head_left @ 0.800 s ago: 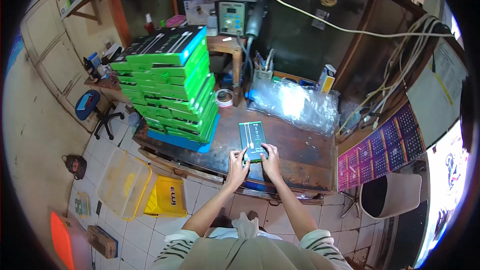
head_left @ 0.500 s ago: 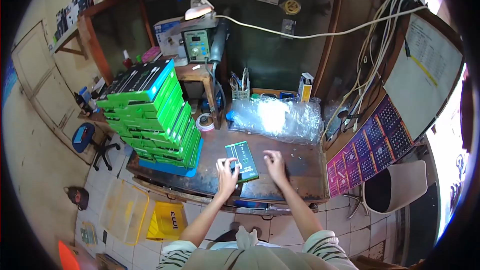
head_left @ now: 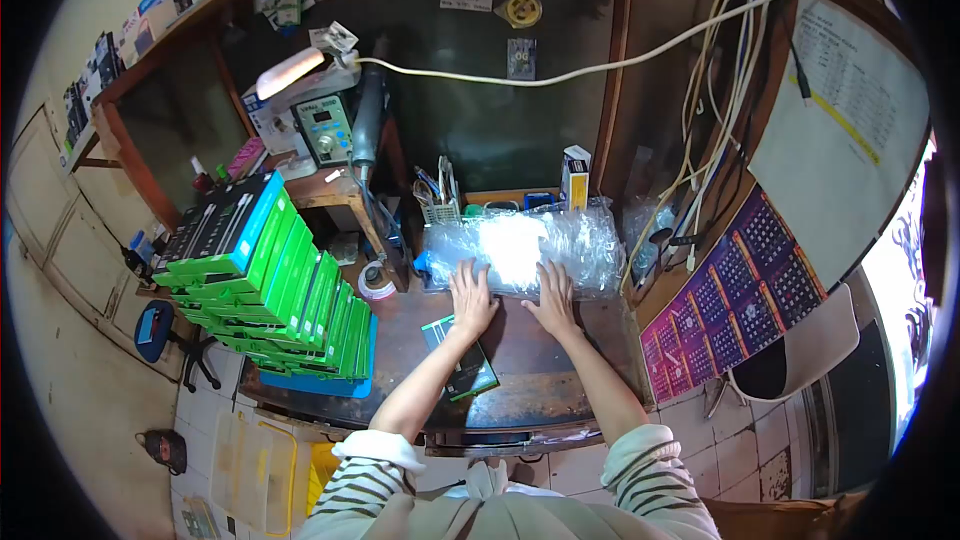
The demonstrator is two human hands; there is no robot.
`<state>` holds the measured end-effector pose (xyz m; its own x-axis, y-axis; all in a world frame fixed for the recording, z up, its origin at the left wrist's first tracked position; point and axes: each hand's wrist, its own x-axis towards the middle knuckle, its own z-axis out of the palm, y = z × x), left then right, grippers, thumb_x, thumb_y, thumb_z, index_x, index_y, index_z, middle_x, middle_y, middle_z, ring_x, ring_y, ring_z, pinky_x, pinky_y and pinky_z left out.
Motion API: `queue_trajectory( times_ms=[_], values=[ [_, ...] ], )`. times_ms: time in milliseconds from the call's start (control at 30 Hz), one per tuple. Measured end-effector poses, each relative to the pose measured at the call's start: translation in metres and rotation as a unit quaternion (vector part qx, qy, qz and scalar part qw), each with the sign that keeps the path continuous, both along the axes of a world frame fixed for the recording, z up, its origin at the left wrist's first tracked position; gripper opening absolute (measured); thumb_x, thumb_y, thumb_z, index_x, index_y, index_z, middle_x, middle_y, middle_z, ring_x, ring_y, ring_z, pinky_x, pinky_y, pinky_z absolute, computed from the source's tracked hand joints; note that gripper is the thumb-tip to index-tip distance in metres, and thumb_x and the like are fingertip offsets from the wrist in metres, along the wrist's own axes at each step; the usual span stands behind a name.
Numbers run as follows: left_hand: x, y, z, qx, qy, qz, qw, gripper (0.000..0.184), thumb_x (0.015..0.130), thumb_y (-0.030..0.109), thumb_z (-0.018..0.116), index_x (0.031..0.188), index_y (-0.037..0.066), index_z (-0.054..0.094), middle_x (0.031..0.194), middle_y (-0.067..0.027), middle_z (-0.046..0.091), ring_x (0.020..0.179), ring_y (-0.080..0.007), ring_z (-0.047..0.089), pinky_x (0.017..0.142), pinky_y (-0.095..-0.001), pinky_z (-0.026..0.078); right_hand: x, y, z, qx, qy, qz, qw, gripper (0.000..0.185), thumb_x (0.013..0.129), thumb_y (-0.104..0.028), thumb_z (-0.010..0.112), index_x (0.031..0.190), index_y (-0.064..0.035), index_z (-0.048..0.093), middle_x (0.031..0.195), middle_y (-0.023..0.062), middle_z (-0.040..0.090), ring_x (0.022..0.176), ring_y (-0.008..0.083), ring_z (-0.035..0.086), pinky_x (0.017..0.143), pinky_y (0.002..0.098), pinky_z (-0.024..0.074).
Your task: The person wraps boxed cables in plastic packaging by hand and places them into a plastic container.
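Observation:
Clear plastic packaging [head_left: 585, 245], glossy and crinkled, lies along the back of the wooden desk with bright glare on it. My left hand [head_left: 472, 298] is at its front edge, fingers spread, holding nothing. Beside it to the right, my right hand [head_left: 553, 300] rests at the same edge with its fingers apart. Under my left forearm lies a flat dark box with green edges [head_left: 470, 376], partly hidden by the arm. A tall stack of green and black boxes [head_left: 285, 275] stands on a blue sheet [head_left: 370, 360] at the left.
A soldering station [head_left: 325, 130] sits on a small wooden shelf at the back left, with a roll of tape [head_left: 376, 281] below. A pen basket [head_left: 440, 208] and a small yellow box [head_left: 574, 180] stand behind the plastic. Cables [head_left: 725, 90] hang on the right.
Both hands have moved forward from around the flat dark box to the plastic packaging. My left hand has let go of the box. The view has shifted.

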<state>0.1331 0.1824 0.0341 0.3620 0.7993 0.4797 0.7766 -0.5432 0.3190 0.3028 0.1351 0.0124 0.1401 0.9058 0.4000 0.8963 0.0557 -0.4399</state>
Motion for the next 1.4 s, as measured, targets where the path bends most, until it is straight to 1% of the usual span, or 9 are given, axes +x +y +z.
queue_trajectory(
  times_ms=[233, 267, 467, 633, 833, 1000, 1100, 1133, 1400],
  values=[
    [-0.006, 0.024, -0.003, 0.063, 0.212, 0.04, 0.974, 0.071, 0.067, 0.013, 0.062, 0.132, 0.011, 0.034, 0.141, -0.0089, 0.024, 0.134, -0.027, 0.013, 0.104, -0.0587, 0.004, -0.015, 0.019, 0.007, 0.005, -0.083, 0.053, 0.995, 0.079, 0.069, -0.024, 0.07, 0.134, -0.0076, 0.028, 0.139, 0.0135, 0.023, 0.13, 0.0361, 0.017, 0.104, 0.0519, 0.0169],
    [-0.005, 0.029, -0.007, 0.065, 0.207, 0.039, 0.975, 0.061, 0.075, 0.013, 0.052, 0.133, 0.013, 0.033, 0.14, -0.0073, 0.026, 0.133, -0.0233, 0.015, 0.105, -0.0578, 0.004, -0.016, 0.024, 0.007, 0.011, -0.095, 0.06, 0.994, 0.078, 0.069, -0.023, 0.07, 0.133, -0.0077, 0.029, 0.138, 0.0133, 0.024, 0.13, 0.0358, 0.017, 0.105, 0.0512, 0.0171],
    [-0.002, 0.041, -0.019, 0.069, 0.191, 0.015, 0.979, 0.047, 0.08, 0.01, 0.043, 0.128, 0.012, 0.042, 0.134, -0.0055, 0.038, 0.128, -0.021, 0.029, 0.106, -0.0543, 0.008, -0.013, 0.048, -0.008, 0.055, -0.187, 0.051, 0.98, 0.058, 0.072, -0.011, 0.063, 0.126, -0.0076, 0.041, 0.134, 0.0119, 0.033, 0.127, 0.0347, 0.025, 0.104, 0.0472, 0.0222],
    [-0.007, 0.029, -0.013, 0.072, 0.128, -0.015, 0.989, 0.041, 0.079, 0.009, 0.045, 0.119, 0.011, 0.051, 0.125, -0.0058, 0.048, 0.122, -0.021, 0.038, 0.107, -0.0523, 0.009, -0.01, 0.036, -0.004, 0.101, -0.132, 0.067, 0.984, 0.035, 0.076, -0.002, 0.05, 0.111, -0.0039, 0.055, 0.119, 0.0131, 0.051, 0.117, 0.0341, 0.04, 0.098, 0.043, 0.0325],
    [-0.025, -0.005, -0.004, 0.025, 0.102, -0.071, 0.992, 0.04, 0.077, 0.007, 0.046, 0.116, 0.013, 0.053, 0.124, -0.0046, 0.049, 0.121, -0.0202, 0.039, 0.106, -0.0532, 0.01, -0.024, -0.013, 0.008, 0.068, -0.066, 0.065, 0.993, 0.035, 0.078, 0.0, 0.05, 0.111, -0.0048, 0.056, 0.115, 0.0131, 0.055, 0.113, 0.0337, 0.045, 0.095, 0.0417, 0.0365],
    [-0.038, -0.008, -0.005, 0.014, 0.139, -0.124, 0.982, 0.046, 0.076, 0.01, 0.049, 0.122, 0.012, 0.049, 0.128, -0.007, 0.045, 0.126, -0.022, 0.034, 0.105, -0.0575, 0.004, -0.029, -0.036, 0.008, 0.007, -0.057, 0.088, 0.994, 0.046, 0.082, -0.027, 0.057, 0.122, -0.0058, 0.046, 0.126, 0.0138, 0.045, 0.12, 0.0339, 0.037, 0.1, 0.0442, 0.0273],
    [-0.042, -0.01, 0.002, -0.052, 0.132, -0.147, 0.979, 0.06, 0.071, 0.018, 0.057, 0.128, 0.012, 0.041, 0.134, -0.0083, 0.038, 0.13, -0.0229, 0.026, 0.102, -0.0623, 0.0, -0.022, -0.038, 0.006, -0.001, 0.039, 0.104, 0.994, 0.045, 0.083, -0.029, 0.056, 0.119, -0.0027, 0.047, 0.125, 0.0133, 0.047, 0.121, 0.0324, 0.035, 0.1, 0.0446, 0.0267],
    [-0.044, -0.011, 0.005, -0.1, 0.123, -0.151, 0.976, 0.074, 0.066, 0.028, 0.063, 0.132, 0.011, 0.034, 0.137, -0.009, 0.032, 0.132, -0.0235, 0.02, 0.1, -0.0651, -0.004, -0.015, -0.035, 0.0, 0.032, 0.048, 0.094, 0.994, 0.043, 0.081, -0.024, 0.059, 0.116, -0.0014, 0.049, 0.121, 0.0129, 0.048, 0.117, 0.0307, 0.04, 0.097, 0.0429, 0.0301],
    [-0.035, -0.045, 0.011, -0.093, 0.034, -0.129, 0.987, 0.065, 0.072, 0.035, 0.064, 0.127, 0.009, 0.041, 0.133, -0.009, 0.037, 0.132, -0.0232, 0.021, 0.1, -0.0644, -0.005, -0.001, -0.029, -0.006, 0.066, 0.027, -0.014, 0.997, 0.008, 0.079, -0.01, 0.056, 0.08, -0.0019, 0.057, 0.084, 0.0102, 0.058, 0.088, 0.0271, 0.052, 0.077, 0.0365, 0.0423]
  ],
)
